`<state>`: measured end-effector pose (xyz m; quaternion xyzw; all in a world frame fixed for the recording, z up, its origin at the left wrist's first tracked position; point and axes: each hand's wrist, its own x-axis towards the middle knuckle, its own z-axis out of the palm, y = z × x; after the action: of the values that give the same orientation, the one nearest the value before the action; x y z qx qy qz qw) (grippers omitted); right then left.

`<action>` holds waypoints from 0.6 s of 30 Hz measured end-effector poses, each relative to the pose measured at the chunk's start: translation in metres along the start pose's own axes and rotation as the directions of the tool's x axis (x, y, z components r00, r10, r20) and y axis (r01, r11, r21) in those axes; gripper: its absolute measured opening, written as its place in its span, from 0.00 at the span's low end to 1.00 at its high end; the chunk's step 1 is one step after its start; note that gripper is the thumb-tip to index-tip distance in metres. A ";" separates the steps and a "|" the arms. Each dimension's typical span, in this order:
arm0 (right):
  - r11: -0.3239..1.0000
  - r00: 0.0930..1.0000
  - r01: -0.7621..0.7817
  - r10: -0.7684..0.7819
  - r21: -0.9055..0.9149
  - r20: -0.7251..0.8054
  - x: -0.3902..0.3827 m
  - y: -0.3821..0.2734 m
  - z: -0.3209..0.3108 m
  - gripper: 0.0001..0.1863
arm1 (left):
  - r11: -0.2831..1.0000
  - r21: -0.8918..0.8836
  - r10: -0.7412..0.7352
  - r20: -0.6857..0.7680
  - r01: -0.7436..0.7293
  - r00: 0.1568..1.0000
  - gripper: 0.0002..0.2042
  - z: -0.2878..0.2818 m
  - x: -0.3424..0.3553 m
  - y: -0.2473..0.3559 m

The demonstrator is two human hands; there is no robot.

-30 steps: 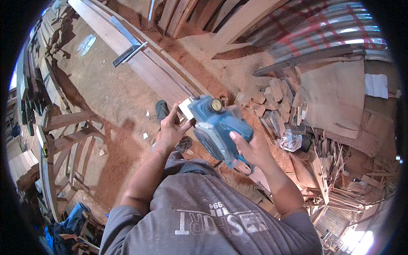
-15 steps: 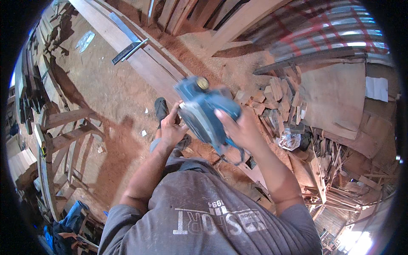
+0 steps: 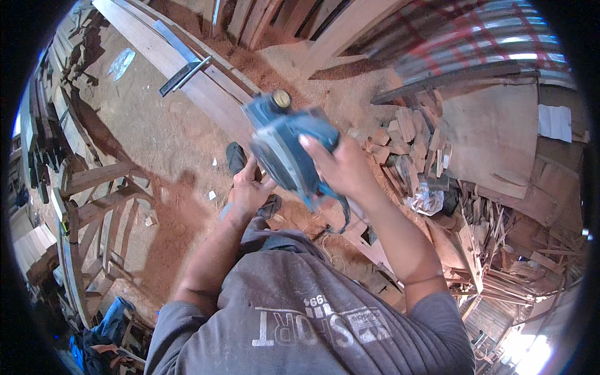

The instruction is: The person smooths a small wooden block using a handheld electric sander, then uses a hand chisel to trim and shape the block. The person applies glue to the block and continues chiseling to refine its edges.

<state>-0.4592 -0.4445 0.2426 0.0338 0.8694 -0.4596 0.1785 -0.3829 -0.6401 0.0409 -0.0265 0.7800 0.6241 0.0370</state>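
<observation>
My right hand (image 3: 340, 165) is wrapped around the rear handle of a blue electric hand planer (image 3: 294, 147) with a yellow front knob. The planer is slightly blurred and sits over a long wooden board (image 3: 212, 100) that runs from the upper left toward the lower right. On the board's near left edge, just beside the planer, my left hand (image 3: 250, 190) takes hold with finger and thumb spread along it; part of its grip is hidden. Farther up, a metal clamp (image 3: 184, 76) with a bar lies across the board.
Reddish sawdust covers the ground. Offcuts (image 3: 406, 134) are heaped on the right, near a large plywood sheet (image 3: 487, 140) and corrugated metal sheeting (image 3: 475, 37). A wooden trestle (image 3: 100, 178) and stacked timber (image 3: 47, 115) stand on the left. My shoe (image 3: 235, 157) shows beside the board.
The planer has slid a little up and left along the board with my right hand. My left hand stays nearly in place at the edge. The whole view has shifted slightly.
</observation>
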 end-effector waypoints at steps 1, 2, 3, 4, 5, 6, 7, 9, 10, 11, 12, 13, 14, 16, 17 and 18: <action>0.999 0.999 -0.034 0.035 -0.011 0.032 -0.017 0.003 -0.008 0.22 | 0.999 0.029 -0.017 0.001 0.017 1.000 0.39 0.000 0.001 -0.003; 0.998 0.996 -0.070 0.070 0.001 0.051 -0.039 0.014 -0.015 0.23 | 0.999 0.034 0.006 -0.005 -0.006 1.000 0.40 0.002 0.001 -0.011; 0.994 0.992 -0.110 0.109 0.009 0.068 -0.062 0.023 -0.021 0.24 | 0.999 0.039 0.028 -0.014 -0.027 1.000 0.41 0.003 0.001 -0.013; 0.992 0.990 -0.126 0.124 0.028 0.066 -0.074 0.032 -0.025 0.24 | 0.997 0.052 0.053 -0.025 -0.052 0.998 0.42 0.002 0.000 -0.014; 0.987 0.987 -0.151 0.149 0.046 0.059 -0.088 0.035 -0.027 0.24 | 0.995 0.065 0.079 -0.036 -0.077 0.996 0.43 0.003 0.000 -0.010; 0.986 0.987 -0.159 0.157 0.046 0.046 -0.094 0.036 -0.029 0.24 | 0.995 0.061 0.083 -0.035 -0.081 0.996 0.43 0.004 0.000 -0.011; 0.986 0.986 -0.161 0.159 0.040 0.047 -0.091 0.038 -0.028 0.24 | 0.995 0.058 0.084 -0.036 -0.082 0.996 0.42 0.004 0.001 -0.011; 0.986 0.985 -0.165 0.163 0.024 0.047 -0.068 0.022 -0.023 0.24 | 0.995 0.062 0.073 -0.012 -0.072 0.997 0.42 0.004 0.002 -0.013; 0.989 0.988 -0.146 0.145 0.018 0.046 -0.048 0.014 -0.018 0.22 | 0.995 0.074 0.060 0.008 -0.061 0.998 0.42 0.002 0.003 -0.014; 0.991 0.991 -0.130 0.129 0.012 0.041 -0.029 0.007 -0.013 0.21 | 0.998 0.055 0.041 0.026 -0.042 0.999 0.41 0.000 0.004 -0.013; 0.996 0.995 -0.092 0.092 0.011 0.036 -0.010 0.002 -0.008 0.20 | 0.999 0.042 0.021 0.037 -0.022 0.999 0.41 -0.003 0.004 -0.011; 0.998 0.998 -0.055 0.054 0.006 0.027 -0.001 -0.001 -0.007 0.19 | 1.000 0.026 0.004 0.049 -0.005 0.999 0.40 -0.005 0.006 -0.008; 0.999 0.998 -0.053 0.053 0.007 0.022 -0.001 0.002 -0.007 0.19 | 0.999 0.046 0.016 0.038 -0.018 0.999 0.40 -0.006 0.007 -0.005; 0.999 0.999 -0.051 0.051 0.007 0.012 -0.006 0.014 -0.005 0.18 | 0.996 0.083 0.042 0.014 -0.043 0.999 0.40 -0.006 0.006 0.001; 0.994 0.993 -0.110 0.109 0.013 0.038 -0.021 0.015 -0.012 0.20 | 0.994 0.092 0.061 -0.018 -0.059 0.998 0.40 -0.004 0.005 -0.004; 0.986 0.984 -0.168 0.167 0.018 0.061 -0.037 0.017 -0.019 0.23 | 0.997 0.055 0.062 -0.024 -0.061 0.998 0.41 -0.003 0.005 -0.006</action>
<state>-0.4265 -0.4157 0.2516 0.0951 0.8523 -0.4540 0.2419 -0.3875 -0.6438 0.0353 -0.0093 0.7974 0.6033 0.0085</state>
